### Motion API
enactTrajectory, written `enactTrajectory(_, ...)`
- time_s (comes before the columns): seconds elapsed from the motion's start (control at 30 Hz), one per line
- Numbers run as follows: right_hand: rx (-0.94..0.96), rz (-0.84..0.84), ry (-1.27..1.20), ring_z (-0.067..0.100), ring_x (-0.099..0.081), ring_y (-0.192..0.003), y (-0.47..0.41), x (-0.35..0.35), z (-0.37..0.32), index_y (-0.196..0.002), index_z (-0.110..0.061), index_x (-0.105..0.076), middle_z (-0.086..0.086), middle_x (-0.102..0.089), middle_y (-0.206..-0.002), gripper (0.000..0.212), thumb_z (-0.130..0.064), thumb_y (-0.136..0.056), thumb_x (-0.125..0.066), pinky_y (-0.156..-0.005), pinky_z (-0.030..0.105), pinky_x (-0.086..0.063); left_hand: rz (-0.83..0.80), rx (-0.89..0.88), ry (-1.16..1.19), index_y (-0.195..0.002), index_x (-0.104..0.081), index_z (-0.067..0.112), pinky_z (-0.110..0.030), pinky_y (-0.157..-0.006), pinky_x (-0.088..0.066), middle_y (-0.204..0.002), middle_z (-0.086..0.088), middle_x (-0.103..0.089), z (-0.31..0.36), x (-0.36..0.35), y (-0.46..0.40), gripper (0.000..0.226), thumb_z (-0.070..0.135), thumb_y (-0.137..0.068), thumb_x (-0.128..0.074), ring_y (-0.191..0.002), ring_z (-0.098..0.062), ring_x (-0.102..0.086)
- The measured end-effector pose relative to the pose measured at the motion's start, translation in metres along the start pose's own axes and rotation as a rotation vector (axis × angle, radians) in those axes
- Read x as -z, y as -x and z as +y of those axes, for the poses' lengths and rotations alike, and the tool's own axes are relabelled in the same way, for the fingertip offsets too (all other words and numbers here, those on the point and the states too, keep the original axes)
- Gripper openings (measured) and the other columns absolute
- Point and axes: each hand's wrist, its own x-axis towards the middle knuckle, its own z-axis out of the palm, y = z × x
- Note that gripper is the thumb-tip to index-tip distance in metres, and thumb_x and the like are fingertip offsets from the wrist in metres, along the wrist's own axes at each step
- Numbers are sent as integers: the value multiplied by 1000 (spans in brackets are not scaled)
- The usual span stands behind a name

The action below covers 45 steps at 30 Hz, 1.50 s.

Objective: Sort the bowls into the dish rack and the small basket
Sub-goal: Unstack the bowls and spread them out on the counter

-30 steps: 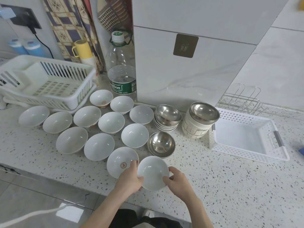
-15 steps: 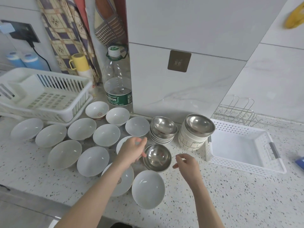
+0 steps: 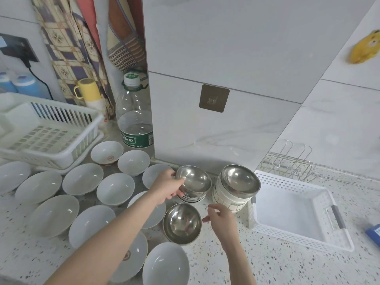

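Left hand (image 3: 166,187): grasping the rim of the top steel bowl (image 3: 194,179), thumb over the near-left edge, bowl seated on a short stack of white dishes (image 3: 192,199). Right hand (image 3: 221,220): grip released, fingers loosely curled, holding nothing, hovering just beside a single steel bowl (image 3: 182,223) standing on the speckled desk (image 3: 277,264); contact with that bowl apparently nil, though hard to confirm from this angle. Second stack (image 3: 230,200) of white bowls capped by a steel bowl (image 3: 239,177), just beside the small basket (image 3: 337,235). Dish rack (image 3: 82,138) at far left. White bowls (image 3: 115,189) spread between rack and stacks.
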Motion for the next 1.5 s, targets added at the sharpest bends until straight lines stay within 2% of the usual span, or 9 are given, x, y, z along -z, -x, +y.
enactTrajectory(0.13, 1, 6, -25, 5, -35, -37, -10, 1, -6, -104, -26, -60, -9, -74, -67, 16, -21, -93, -50, -42, 20, -37, 3, -7, 44, -116, -45, 24, -17, -31, -21, -57, -12, -70, 2, 6, 2, 31, 14, -89, -59, -28, -8, -39)
enactTrajectory(0.3, -17, -12, -18, 13, -33, -46, -22, -4, -20, -87, -7, -63, -1, -74, -71, 23, -19, -93, -44, -52, 30, -33, -54, -37, 266, -114, -61, 7, -16, -30, -18, -68, -15, -73, 0, 24, 16, 24, 13, -91, -58, -51, -16, -45)
enactTrajectory(0.5, -6, 4, 111, 16, -56, -64, -39, -21, -37, -73, -14, -58, 2, -73, -67, 33, -31, -94, -40, -65, 31, -46, 26, -53, 473, -106, -62, 6, -14, -29, -18, -75, -15, -73, -26, 47, 37, 15, 12, -97, -51, -43, -6, -51)
enactTrajectory(0.67, -33, 37, 187, 34, -65, -99, -49, -35, -35, -115, -1, -57, 19, -72, -101, 41, -32, -88, -52, -87, 39, -53, 90, -18, 510, -106, -61, 8, -14, -28, -18, -70, -11, -74, -52, 60, 50, 15, 16, -98, -52, -37, -3, -47)
enactTrajectory(0.8, -50, 64, 153, 36, -61, -106, -49, -41, -34, -128, -2, -47, 20, -67, -113, 46, -17, -85, -53, -86, 37, -51, 119, 27, 509, -105, -62, 11, -14, -30, -18, -74, -14, -75, -70, 66, 56, 15, 20, -97, -53, -39, -6, -35)
enactTrajectory(0.97, -40, 87, 140, 36, -63, -105, -53, -42, -37, -137, -6, -37, 20, -68, -109, 55, -8, -83, -47, -90, 42, -52, 119, 5, 555, -104, -63, 8, -13, -30, -17, -72, -12, -75, -84, 66, 65, 14, 16, -97, -52, -37, -2, -46)
enactTrajectory(1.17, -87, 95, 62, 31, -69, -87, -51, -41, -49, -128, -5, -40, 5, -68, -63, 50, 0, -78, -41, -64, 30, -46, 106, -8, 584, -103, -63, 7, -14, -30, -17, -76, -16, -75, -91, 73, 77, 16, 20, -97, -57, -35, -1, -47)
enactTrajectory(1.4, -81, 94, 61, 29, -69, -73, -50, -43, -62, -135, -10, -44, 19, -70, -98, 58, 0, -79, -35, -48, 24, -36, 95, -4, 614, -108, -61, 11, -16, -30, -21, -78, -22, -75, -100, 92, 89, 17, 21, -95, -60, -34, -6, -30)
enactTrajectory(1.5, -97, 112, 58, 36, -69, -86, -50, -44, -67, -137, -7, -40, 23, -66, -110, 56, 0, -82, -36, -47, 25, -35, 77, 2, 615, -112, -60, 13, -15, -30, -21, -79, -23, -74, -103, 101, 93, 20, 20, -94, -60, -35, -6, -30)
